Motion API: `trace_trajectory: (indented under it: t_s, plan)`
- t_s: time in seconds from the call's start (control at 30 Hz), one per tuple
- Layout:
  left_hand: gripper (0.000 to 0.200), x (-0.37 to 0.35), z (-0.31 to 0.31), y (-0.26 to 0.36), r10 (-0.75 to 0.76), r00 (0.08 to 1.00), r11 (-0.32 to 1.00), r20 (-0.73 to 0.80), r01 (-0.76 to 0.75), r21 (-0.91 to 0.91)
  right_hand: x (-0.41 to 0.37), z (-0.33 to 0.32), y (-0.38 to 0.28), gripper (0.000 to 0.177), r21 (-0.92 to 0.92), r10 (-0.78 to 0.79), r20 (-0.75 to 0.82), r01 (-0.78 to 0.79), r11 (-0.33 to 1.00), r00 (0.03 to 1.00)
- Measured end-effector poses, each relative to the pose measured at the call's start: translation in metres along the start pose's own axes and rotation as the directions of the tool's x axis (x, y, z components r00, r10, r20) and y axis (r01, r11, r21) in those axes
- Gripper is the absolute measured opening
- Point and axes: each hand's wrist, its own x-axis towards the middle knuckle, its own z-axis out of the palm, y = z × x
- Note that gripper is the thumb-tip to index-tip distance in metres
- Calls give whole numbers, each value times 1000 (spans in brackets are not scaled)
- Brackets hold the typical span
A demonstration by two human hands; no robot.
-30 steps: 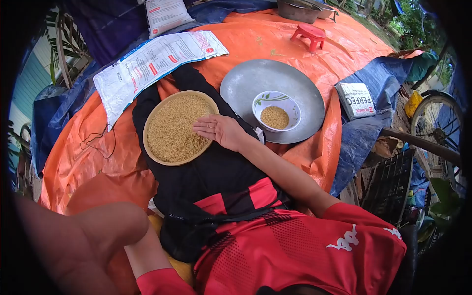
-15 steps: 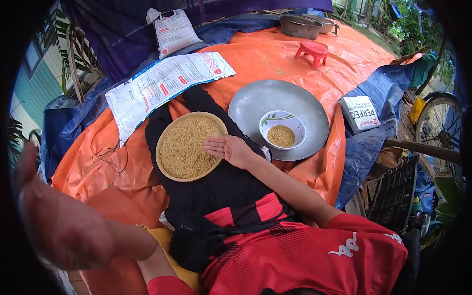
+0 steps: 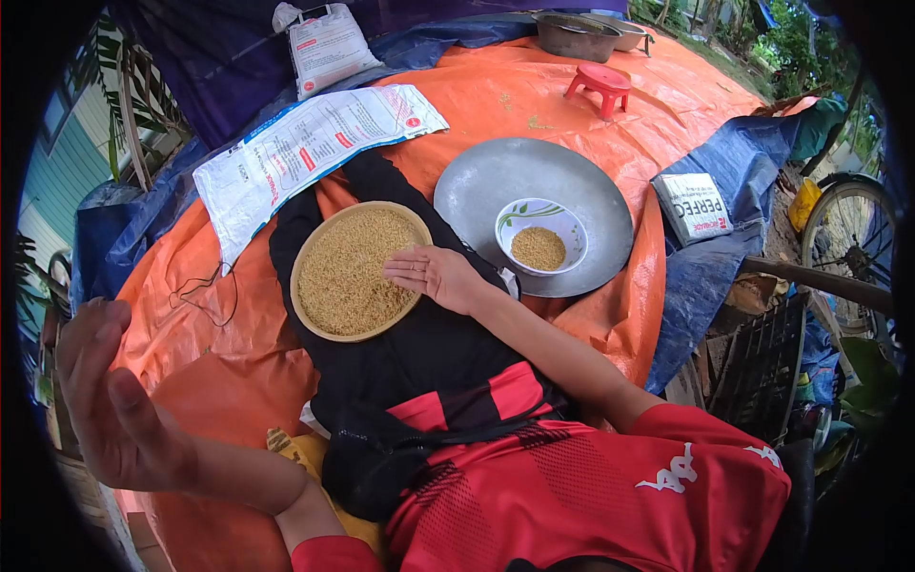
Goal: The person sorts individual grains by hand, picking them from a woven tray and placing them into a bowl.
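A round tan basket point(image 3: 307, 317) full of small yellow-brown grain point(image 3: 353, 272) rests on my black-trousered legs. My right hand point(image 3: 434, 275) is palm up at the basket's right edge, fingers extended over the grain, with nothing visible in it. Raised at the far left, well away from the basket, my left hand point(image 3: 124, 410) has its fingers apart and is empty. To the right of my legs, a white bowl point(image 3: 575, 234) with a green leaf pattern holds some grain and stands on a wide metal tray point(image 3: 610, 214).
An orange tarp point(image 3: 477, 95) covers the ground, with blue tarp around it. A flat printed sack point(image 3: 315, 153) lies beyond my legs, near a full sack point(image 3: 329, 52). Farther off are a red stool point(image 3: 602, 84) and metal basins point(image 3: 577, 40). A folded sack point(image 3: 694, 205) lies right.
My left hand has turned and shifted slightly, now showing separated fingers. My right hand has barely moved against the basket. The whole view has shifted a little.
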Motion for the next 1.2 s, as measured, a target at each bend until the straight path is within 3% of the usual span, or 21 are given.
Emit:
trace_trajectory:
  t_s: [0.2, 0.4, 0.5, 0.53, 0.57, 0.6, 0.93, 1.2]
  plan:
    - [25, 4, -4, -2, 14, 997, 991, 81, -24, 133, 1, -1, 0, 47, -13, -3, 4, 3, 1000, 1000]
    - [28, 2, -4, -5, 50, 983, 992, 177, -69, 101, 1, 1, -1, 45, 3, 3, -18, -3, 1000, 1000]
    - [30, 1, 9, 2, 4, 999, 997, 43, 0, -79, 2, 5, -7, 47, -4, 3, -38, -3, 1000, 999]
    - [44, -1, 16, 0, 100, 987, 925, 127, -45, -377, -1, 1, -1, 47, -1, 20, -54, -20, 1000, 998]
    - [66, 8, 24, -6, 228, 962, 768, 149, -84, -635, 2, 3, -1, 48, -9, 18, -45, -19, 1000, 999]
    - [65, 10, 30, -4, 304, 940, 647, 158, -82, -758, 1, 7, -2, 48, -20, 14, -48, -15, 1000, 999]
    - [52, -16, 33, 49, 194, 981, 716, 29, -121, -687, -1, 5, -4, 50, -30, -22, 22, 22, 999, 1000]
    - [43, -13, 23, 50, 134, 991, 833, -15, -120, -540, -2, 2, 1, 50, -17, 16, -45, -16, 1000, 999]
